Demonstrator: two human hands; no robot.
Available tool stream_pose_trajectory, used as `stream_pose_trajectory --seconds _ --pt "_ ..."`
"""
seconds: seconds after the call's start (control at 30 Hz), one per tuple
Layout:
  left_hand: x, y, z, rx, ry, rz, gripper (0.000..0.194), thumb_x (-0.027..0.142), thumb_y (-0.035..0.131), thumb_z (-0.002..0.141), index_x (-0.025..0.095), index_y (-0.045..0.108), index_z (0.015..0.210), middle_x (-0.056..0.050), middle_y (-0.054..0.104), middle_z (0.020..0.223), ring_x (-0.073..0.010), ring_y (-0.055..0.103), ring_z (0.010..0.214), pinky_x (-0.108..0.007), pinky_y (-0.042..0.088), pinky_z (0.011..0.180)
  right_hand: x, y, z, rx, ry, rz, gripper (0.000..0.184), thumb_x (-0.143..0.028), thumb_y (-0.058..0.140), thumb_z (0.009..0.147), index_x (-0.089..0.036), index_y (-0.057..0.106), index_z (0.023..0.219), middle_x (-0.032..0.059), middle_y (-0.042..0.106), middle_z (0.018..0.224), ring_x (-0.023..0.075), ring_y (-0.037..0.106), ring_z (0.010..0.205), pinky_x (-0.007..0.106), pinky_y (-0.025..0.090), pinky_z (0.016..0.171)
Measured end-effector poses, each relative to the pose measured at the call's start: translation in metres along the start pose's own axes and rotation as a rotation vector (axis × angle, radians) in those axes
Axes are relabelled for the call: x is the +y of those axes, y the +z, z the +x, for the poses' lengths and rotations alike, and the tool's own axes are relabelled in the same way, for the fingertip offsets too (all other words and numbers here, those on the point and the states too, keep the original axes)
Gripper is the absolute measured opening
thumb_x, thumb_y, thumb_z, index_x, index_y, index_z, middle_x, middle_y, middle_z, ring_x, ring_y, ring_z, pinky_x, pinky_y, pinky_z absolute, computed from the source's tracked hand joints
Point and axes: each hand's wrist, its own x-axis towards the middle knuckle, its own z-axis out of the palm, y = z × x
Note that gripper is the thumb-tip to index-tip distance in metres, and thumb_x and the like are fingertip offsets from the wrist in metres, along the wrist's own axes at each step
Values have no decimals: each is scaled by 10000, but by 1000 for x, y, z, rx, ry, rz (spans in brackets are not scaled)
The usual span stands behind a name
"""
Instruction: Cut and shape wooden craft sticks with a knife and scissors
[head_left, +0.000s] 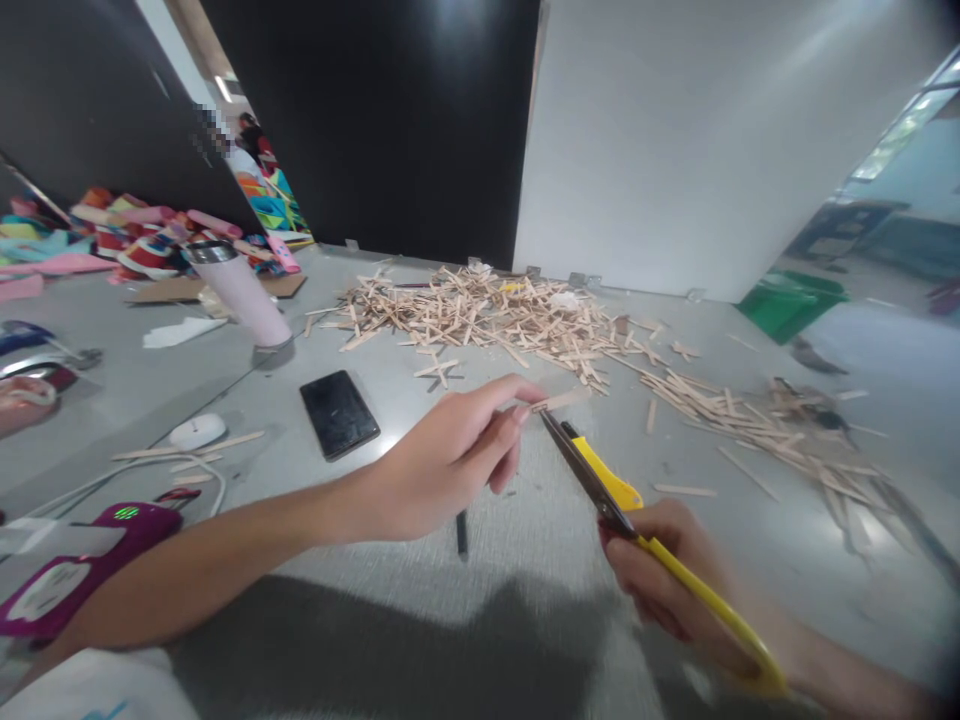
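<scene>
My left hand [457, 455] pinches a thin wooden craft stick [566, 400] between thumb and fingers. Fingers wrapped round the yellow handle, my right hand [667, 570] holds a pair of scissors [585, 475]. The dark blades point up and left, their tips at the stick close to my left fingertips; whether they touch it I cannot tell. Just behind the blades lies a yellow tool with a black end [607, 475], partly covered by the scissors and my right hand. A short black strip [462, 533] rests on the table below my left hand.
A large heap of craft sticks [480, 315] lies at the back, with more sticks [720, 405] trailing right. On the left are a phone [339, 413], a pink tumbler [244, 295], a white mouse [197, 431] and a purple device [97, 560]. Panels stand behind; a green bin [791, 305] is beyond.
</scene>
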Motion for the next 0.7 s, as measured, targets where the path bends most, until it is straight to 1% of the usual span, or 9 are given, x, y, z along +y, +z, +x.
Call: stream_pose_trajectory --seconds 0.17,0.33,0.5,0.57,0.7 --pt "2 1 -1 -4 6 -5 259 356 403 1185 201 573 1303 79 592 646 -99 506 564 -221 403 574 1 1 0 3 1 -9 626 -693 557 1073 -235 453 660 -60 398 517 83 390 436 220 278 405" --pt "2 2 -1 -8 0 -15 270 375 398 1188 199 578 1283 77 579 638 -110 515 566 -232 410 579 0 1 1 8 -15 -13 641 -704 542 1073 -241 424 645 -57 386 492 79 339 407 233 229 383" --pt "1 3 0 -17 5 -27 312 406 371 1196 191 591 1251 67 588 641 -121 530 562 -250 427 595 -1 2 1 1 2 -6 636 -705 551 1069 -246 410 652 -56 374 507 87 357 425 234 246 391" --pt "0 4 0 -12 26 13 311 391 354 1199 188 584 1249 65 592 643 -124 543 570 -256 433 612 0 3 1 1 3 5 639 -714 551 1063 -246 412 651 -57 363 508 89 355 427 236 245 392" --pt "-2 3 -3 33 98 207 332 394 302 1211 195 553 1297 59 606 689 -125 559 604 -266 441 656 1 3 1 1 -2 -15 641 -701 545 1067 -244 398 642 -53 360 514 87 337 430 250 220 399"
